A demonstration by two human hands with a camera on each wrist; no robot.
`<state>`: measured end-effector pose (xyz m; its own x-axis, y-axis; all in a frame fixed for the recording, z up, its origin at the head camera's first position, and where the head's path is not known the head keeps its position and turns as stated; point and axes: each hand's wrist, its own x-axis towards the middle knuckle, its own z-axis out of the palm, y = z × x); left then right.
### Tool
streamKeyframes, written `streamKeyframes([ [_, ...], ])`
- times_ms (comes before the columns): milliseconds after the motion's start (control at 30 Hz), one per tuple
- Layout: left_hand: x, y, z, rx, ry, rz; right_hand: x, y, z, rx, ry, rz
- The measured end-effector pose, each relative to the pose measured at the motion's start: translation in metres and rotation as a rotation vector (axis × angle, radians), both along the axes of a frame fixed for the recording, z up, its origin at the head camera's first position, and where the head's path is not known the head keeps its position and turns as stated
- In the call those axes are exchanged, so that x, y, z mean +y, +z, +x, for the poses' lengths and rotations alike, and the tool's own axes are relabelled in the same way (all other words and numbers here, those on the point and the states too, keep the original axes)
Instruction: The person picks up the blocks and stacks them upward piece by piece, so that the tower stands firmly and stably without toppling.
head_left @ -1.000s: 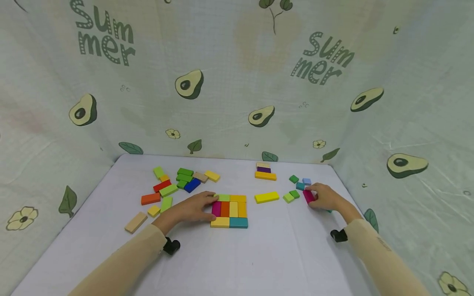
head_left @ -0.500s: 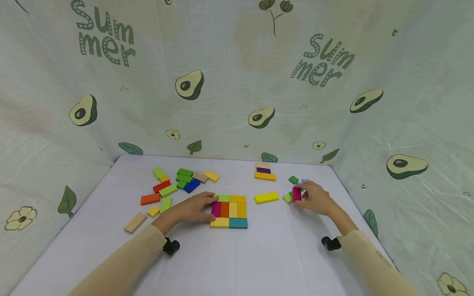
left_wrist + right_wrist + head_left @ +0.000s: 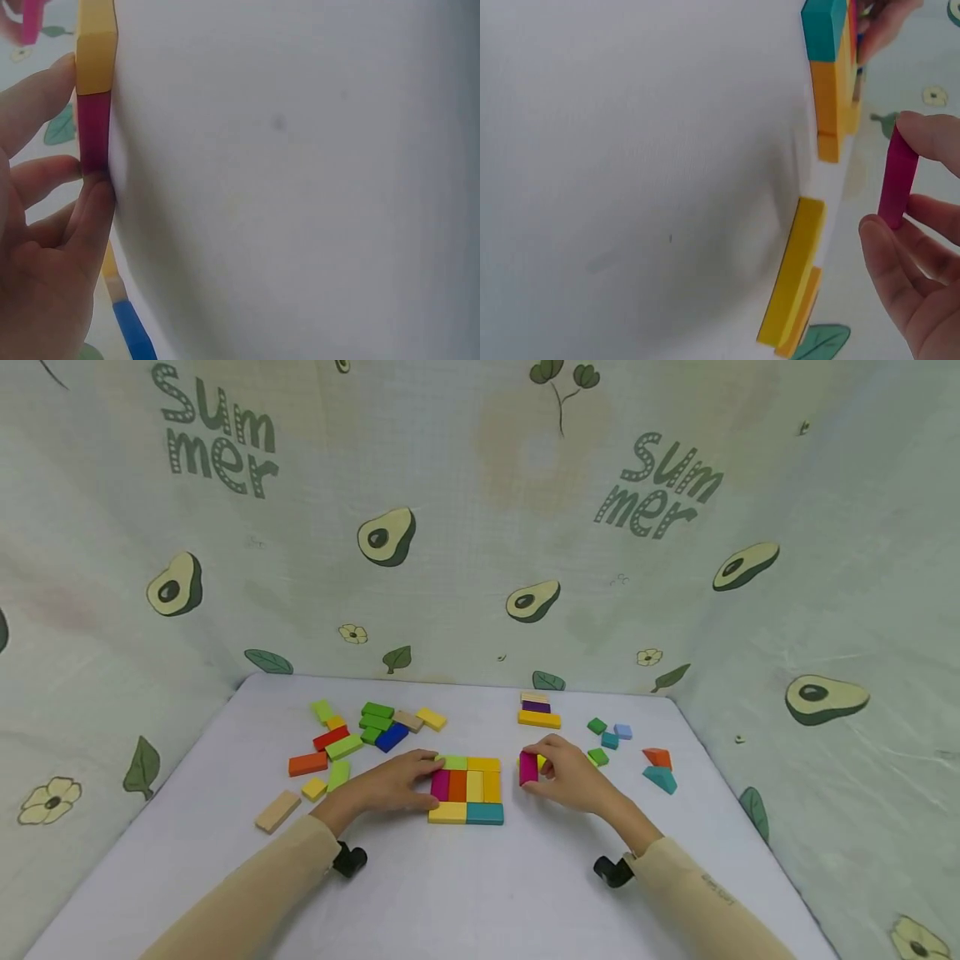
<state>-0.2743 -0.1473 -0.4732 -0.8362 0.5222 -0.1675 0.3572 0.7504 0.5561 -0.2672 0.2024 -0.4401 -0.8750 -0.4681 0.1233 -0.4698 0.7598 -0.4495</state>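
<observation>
A flat rectangle of toy blocks in yellow, orange, lime, red-orange, magenta and teal lies mid-table; its teal block [image 3: 484, 813] forms the near right corner. At its left side rests my left hand [image 3: 392, 783], thumb on the near yellow block [image 3: 96, 56] and fingertips along the magenta edge block [image 3: 94, 131]. My right hand [image 3: 573, 779] pinches a loose magenta block [image 3: 528, 768] between thumb and fingertips, just right of the rectangle. In the right wrist view this magenta block [image 3: 898, 180] is raised off the table. Behind the right hand, a long yellow block [image 3: 791, 270] is mostly hidden in the head view.
Several loose blocks lie on the left, among them a red-orange block [image 3: 307, 764], a blue block [image 3: 392, 737] and a wooden block [image 3: 277, 811]. An orange block [image 3: 539, 718] lies at the back. Small green, blue, orange and teal pieces [image 3: 660, 778] are at right.
My right hand has picked up the magenta block from the right-hand pieces and carried it left, close to the rectangle. The left hand stays where it was.
</observation>
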Motion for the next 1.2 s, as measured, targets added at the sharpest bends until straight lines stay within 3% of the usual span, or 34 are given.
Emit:
streamKeyframes([
  [300,0.000,0.000,0.001,0.008,0.013,-0.037,-0.044,-0.013,0.003,-0.043,0.112,-0.017],
  [467,-0.001,-0.002,0.002,0.007,0.011,-0.023,-0.056,-0.018,0.003,-0.026,0.123,-0.015],
  [767,0.002,-0.006,0.000,0.020,0.002,-0.021,-0.060,-0.026,0.002,-0.059,0.107,0.001],
  [1200,0.000,-0.006,-0.001,0.018,-0.002,-0.020,-0.058,-0.025,0.002,-0.084,0.123,0.009],
])
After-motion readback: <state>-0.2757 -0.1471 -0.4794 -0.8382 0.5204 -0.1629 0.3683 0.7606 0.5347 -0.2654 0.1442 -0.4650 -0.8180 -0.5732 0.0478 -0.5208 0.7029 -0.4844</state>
